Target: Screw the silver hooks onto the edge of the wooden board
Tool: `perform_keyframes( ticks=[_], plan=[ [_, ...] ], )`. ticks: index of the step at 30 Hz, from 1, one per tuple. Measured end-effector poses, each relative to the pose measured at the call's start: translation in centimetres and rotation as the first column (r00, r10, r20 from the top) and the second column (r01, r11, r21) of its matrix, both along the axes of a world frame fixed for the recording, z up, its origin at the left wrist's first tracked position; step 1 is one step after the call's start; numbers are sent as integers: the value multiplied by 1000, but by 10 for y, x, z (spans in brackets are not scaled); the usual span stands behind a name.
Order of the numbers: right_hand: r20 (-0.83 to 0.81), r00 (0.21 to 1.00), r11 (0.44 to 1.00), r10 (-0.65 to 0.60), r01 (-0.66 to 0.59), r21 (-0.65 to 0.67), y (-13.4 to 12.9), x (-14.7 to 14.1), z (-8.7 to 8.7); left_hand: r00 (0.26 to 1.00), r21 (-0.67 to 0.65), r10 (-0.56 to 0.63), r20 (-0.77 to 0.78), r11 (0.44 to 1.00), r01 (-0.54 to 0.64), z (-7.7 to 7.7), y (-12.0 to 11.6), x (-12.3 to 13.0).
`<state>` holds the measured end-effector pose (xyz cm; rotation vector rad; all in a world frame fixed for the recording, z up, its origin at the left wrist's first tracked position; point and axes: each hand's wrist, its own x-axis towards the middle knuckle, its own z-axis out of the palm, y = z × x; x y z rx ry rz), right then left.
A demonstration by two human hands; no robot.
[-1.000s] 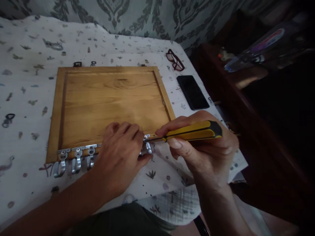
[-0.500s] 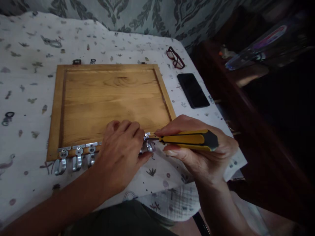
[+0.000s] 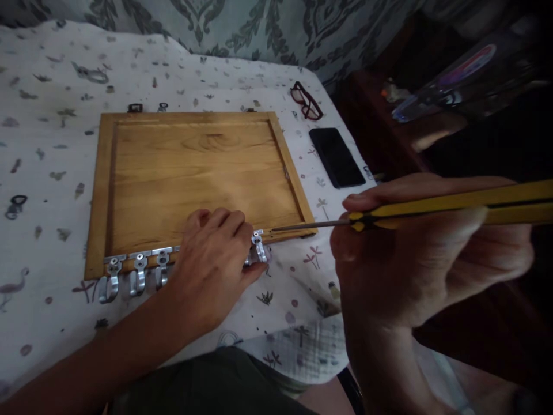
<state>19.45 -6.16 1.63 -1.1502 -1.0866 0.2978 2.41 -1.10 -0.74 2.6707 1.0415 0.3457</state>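
Observation:
My left hand [image 3: 211, 265] rests on the front edge of a square wooden panel [image 3: 194, 178], its fingers and thumb gripping a metal wall hook [image 3: 259, 248] at the rail. Several more hooks [image 3: 138, 276] are screwed along that rail to the left, each with a screw head showing. My right hand [image 3: 415, 253] is raised close to the camera and blurred, holding a yellow-and-black screwdriver [image 3: 449, 204]. Its thin shaft points left, and the tip hangs just right of the gripped hook, apart from it.
The panel lies on a bed-like surface under a white printed cloth [image 3: 52, 173]. Red-framed glasses [image 3: 306, 101] and a black smartphone [image 3: 336, 157] lie beyond it. Dark wooden furniture [image 3: 380, 109] with a clear plastic package [image 3: 444, 95] stands right; a patterned curtain [image 3: 259, 29] hangs behind.
My right hand has lifted the screwdriver off the hook, moving up and toward the camera, with the shaft now clear of the hook. My left hand has stayed on the hook.

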Motion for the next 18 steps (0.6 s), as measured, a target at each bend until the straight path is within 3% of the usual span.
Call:
perform_keyframes(
  ticks=[6, 10, 18],
  plan=[
    [85, 996, 997, 41, -47, 66, 3, 0, -13, 1000, 6, -2, -1, 1000, 2, 0, 0, 1],
    [115, 986, 993, 118, -116, -27, 3, 2, -20, 1000, 9, -8, 1, 1000, 7, 1, 1, 1],
    [72, 987, 985, 147, -139, -97, 7, 2, -25, 999, 41, -20, 36, 999, 18, 0, -1, -1]
  ],
)
